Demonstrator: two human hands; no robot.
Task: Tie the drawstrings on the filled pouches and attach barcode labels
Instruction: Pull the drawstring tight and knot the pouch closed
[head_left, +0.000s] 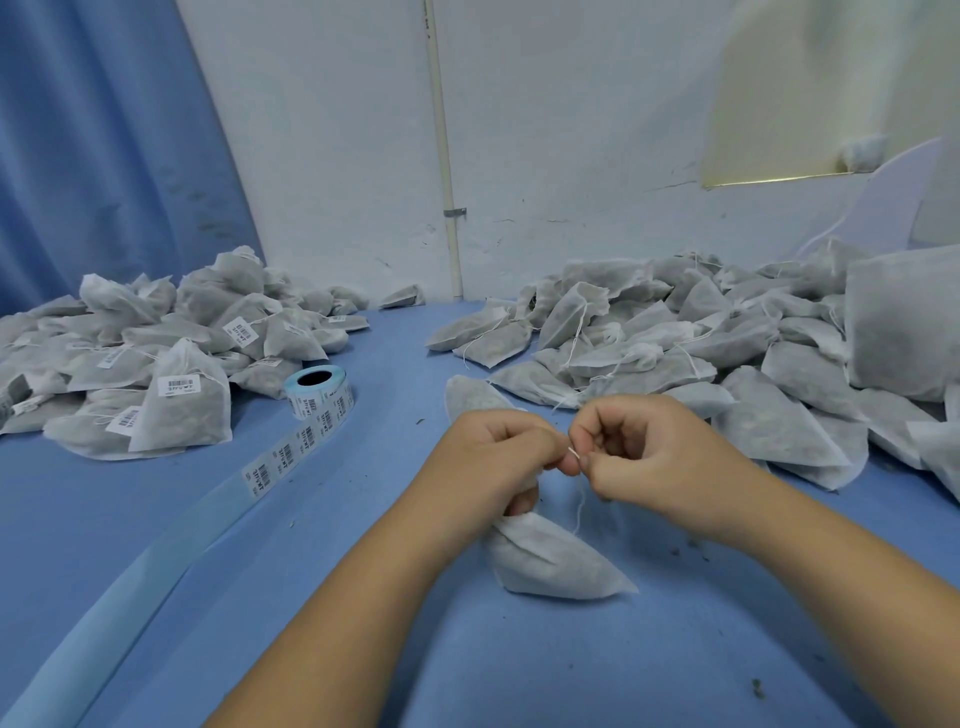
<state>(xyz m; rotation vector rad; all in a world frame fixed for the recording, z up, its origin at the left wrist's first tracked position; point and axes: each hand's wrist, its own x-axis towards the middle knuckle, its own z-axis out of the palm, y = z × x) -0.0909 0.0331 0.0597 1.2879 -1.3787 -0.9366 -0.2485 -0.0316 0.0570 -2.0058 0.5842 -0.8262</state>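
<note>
The tying step seems to be under way: the left hand (498, 449), fingers curled, is gripping the neck of a filled pouch (558, 564) resting on the blue worktop (363, 597). The right hand (641, 452) is pinching the white drawstring (573, 455) (its loose end is dangling). The next move is probably calling for a snug pull, then a barcode from the label roll (318, 391).

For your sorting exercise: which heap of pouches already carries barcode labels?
The left heap, beside the label roll; the right heap shows loose drawstrings but no labels.
</note>
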